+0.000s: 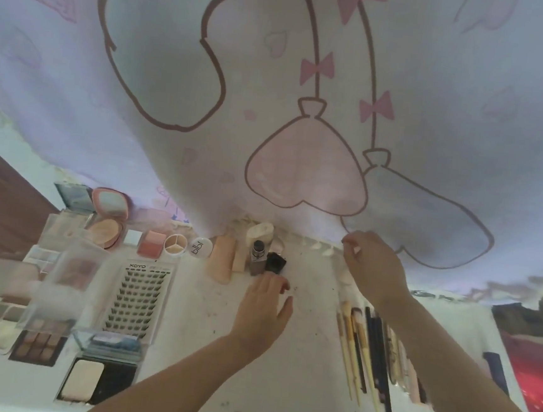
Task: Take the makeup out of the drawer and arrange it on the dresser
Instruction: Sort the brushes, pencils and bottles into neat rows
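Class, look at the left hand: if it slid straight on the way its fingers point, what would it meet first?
Probably the black cap, just beyond the left hand and its fingertips, beside the small bottle. They may already touch; depth is unclear.

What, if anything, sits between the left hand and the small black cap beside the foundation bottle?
Nothing visible. The left hand reaches along bare dresser top, its fingertips right at the black cap. The foundation bottle stands just left of the cap, beside the path rather than across it.

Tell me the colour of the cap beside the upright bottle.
Black: the cap lies right of the bottle, clearest in the head view.
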Demonstrator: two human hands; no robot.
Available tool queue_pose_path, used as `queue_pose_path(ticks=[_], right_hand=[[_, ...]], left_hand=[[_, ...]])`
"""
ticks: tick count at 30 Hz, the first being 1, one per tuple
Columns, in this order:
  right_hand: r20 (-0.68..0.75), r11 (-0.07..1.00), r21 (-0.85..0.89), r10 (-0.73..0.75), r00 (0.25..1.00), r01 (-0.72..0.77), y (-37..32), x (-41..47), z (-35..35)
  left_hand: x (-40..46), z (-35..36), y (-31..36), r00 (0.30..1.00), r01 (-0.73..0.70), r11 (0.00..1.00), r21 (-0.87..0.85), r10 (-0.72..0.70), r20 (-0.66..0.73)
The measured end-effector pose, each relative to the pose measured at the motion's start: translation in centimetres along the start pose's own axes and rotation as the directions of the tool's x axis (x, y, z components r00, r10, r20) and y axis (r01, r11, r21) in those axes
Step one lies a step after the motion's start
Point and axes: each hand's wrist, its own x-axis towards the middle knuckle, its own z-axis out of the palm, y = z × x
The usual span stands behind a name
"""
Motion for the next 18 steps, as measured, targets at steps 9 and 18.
queue_pose_path(ticks=[9,18], right_hand=[[0.248,0.937,-0.310,0.243,0.938,-0.161,1.9,0.3,0.6],[0.295,0.986,-0.033,0.167,0.941,-0.164,-0.4,0.2,-2.7]], left_hand=[[8.0,9.0,5.1,0.852,0.303,0.940,-0.158,-0.193,0.486],[5.3,4.3,4.2,0.937,0.207,0.922,-0.327,-0.091,0.337]])
